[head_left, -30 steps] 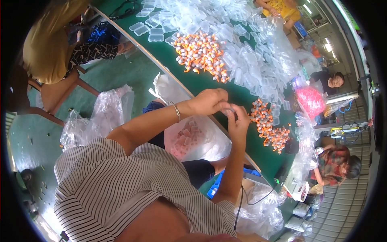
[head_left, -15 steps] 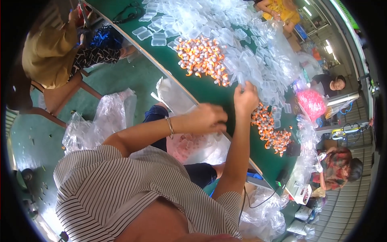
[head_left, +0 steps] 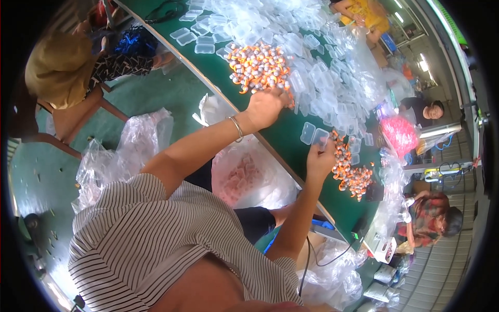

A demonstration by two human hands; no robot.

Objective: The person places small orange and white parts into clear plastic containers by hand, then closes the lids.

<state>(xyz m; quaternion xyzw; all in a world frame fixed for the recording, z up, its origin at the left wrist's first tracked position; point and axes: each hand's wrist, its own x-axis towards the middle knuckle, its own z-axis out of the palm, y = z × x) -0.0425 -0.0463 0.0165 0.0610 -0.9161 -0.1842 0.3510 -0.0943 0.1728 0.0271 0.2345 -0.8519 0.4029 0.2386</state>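
Note:
On the green tabletop, small orange-and-grey pieces lie in a larger heap (head_left: 255,65) and a smaller heap (head_left: 349,171). My left hand (head_left: 267,107) is at the near edge of the larger heap, fingers curled down among the pieces; what they pinch is hidden. In my right hand (head_left: 320,162) is a small clear plastic box (head_left: 319,138), its lid swung open to the left. That box is held just above the table, beside the smaller heap. Beyond both hands spreads a big pile of clear plastic boxes (head_left: 332,86).
Below the table edge, a clear bag (head_left: 241,174) holds pinkish boxes. A pink bag (head_left: 400,135) sits at the table's right side, near a small black device (head_left: 359,226) with a cable. Other people sit around, including one on a brown chair (head_left: 78,117) at left.
My left hand has moved up and away from the table edge to the larger heap. My right hand has come down and nearer, away from the box pile, with an opened clear box.

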